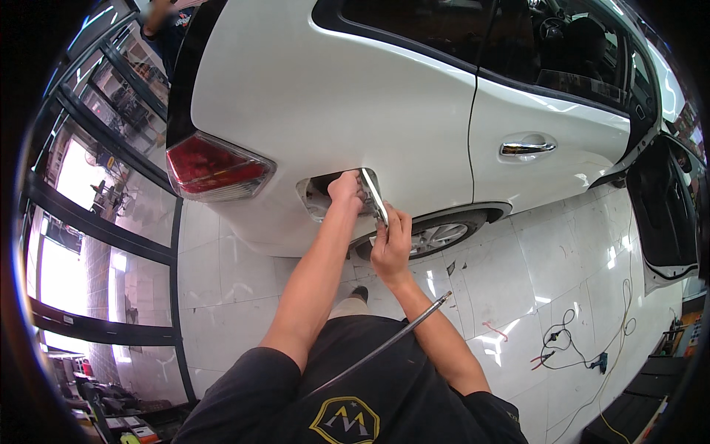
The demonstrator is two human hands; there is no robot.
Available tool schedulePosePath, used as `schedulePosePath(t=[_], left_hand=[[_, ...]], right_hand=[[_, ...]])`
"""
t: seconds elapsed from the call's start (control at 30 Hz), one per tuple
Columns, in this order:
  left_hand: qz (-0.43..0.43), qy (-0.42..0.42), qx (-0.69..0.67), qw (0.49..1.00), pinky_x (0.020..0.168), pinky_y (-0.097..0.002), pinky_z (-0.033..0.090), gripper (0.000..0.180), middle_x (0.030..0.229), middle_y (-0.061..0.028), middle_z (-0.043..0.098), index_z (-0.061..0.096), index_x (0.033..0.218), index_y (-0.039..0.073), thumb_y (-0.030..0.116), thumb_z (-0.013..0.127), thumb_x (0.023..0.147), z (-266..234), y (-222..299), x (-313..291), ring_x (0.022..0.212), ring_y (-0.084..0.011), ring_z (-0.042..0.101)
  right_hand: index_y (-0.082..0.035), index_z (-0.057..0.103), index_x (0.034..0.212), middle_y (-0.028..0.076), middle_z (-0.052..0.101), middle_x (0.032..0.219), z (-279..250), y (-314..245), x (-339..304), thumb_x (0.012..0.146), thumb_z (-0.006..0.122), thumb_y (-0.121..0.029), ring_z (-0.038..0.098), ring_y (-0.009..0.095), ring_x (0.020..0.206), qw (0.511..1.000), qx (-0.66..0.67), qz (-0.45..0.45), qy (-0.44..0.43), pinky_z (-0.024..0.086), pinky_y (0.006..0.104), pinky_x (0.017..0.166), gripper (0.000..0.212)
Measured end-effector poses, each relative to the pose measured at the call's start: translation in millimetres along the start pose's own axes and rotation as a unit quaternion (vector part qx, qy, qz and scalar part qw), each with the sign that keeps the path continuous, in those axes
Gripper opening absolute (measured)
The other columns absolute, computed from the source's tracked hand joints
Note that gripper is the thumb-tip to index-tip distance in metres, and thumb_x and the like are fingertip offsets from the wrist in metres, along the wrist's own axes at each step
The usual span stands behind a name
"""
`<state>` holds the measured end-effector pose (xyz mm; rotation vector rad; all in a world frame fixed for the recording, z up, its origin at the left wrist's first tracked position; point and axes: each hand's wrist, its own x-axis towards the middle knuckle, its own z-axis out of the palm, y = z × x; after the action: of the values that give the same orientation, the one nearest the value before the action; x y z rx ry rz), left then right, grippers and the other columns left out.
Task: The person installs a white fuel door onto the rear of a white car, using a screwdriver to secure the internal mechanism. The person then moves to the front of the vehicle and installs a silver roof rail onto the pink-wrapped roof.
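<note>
The white car's (333,89) rear side panel fills the upper middle, with an oval fuel filler recess (314,194) between the red tail light (214,166) and the rear wheel (442,235). My left hand (346,191) reaches into that recess, fingers curled; what they hold, if anything, is hidden. The fuel filler flap (376,197) stands out from the recess at its right side. My right hand (392,240) grips the flap's lower edge between thumb and fingers. A thin bendable metal tube (392,339) runs diagonally across my dark shirt and over my right forearm.
Dark-framed glass doors (103,222) stand at left. Another person (166,37) is at the car's far rear corner. An open car door (665,207) juts out at right. Cables (566,344) lie on the tiled floor (518,281), near dark boxes (629,414) at lower right.
</note>
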<state>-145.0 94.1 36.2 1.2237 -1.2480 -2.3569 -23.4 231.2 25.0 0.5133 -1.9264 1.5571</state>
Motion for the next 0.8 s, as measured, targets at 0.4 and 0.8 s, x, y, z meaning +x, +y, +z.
schedulePosePath(t=[0.4,0.8], left_hand=[[0.103,0.023,0.031,0.994,0.043,-0.0283,0.031,0.016,0.071,-0.0033,0.056,0.062,0.079,0.004,0.009,0.075,0.088,-10.1,-15.5,-7.4,0.051,-0.0106,0.045],[-0.007,-0.052,0.004,0.999,0.044,-0.0275,0.029,0.015,0.073,-0.0001,0.053,0.061,0.084,0.009,0.017,0.064,0.096,-10.7,-0.7,-4.6,0.052,-0.0096,0.04]], right_hand=[[0.005,0.057,0.135,0.021,0.057,0.112,1.5,-0.5,0.4,0.095,0.055,0.008,0.058,0.032,0.092,1.0,-0.013,-0.005,0.005,0.051,0.0371,0.074,0.039],[0.005,0.058,0.135,0.02,0.057,0.11,5.4,-1.7,-0.7,0.096,0.056,0.008,0.058,0.029,0.088,1.0,-0.017,-0.011,0.011,0.05,0.0345,0.071,0.039]])
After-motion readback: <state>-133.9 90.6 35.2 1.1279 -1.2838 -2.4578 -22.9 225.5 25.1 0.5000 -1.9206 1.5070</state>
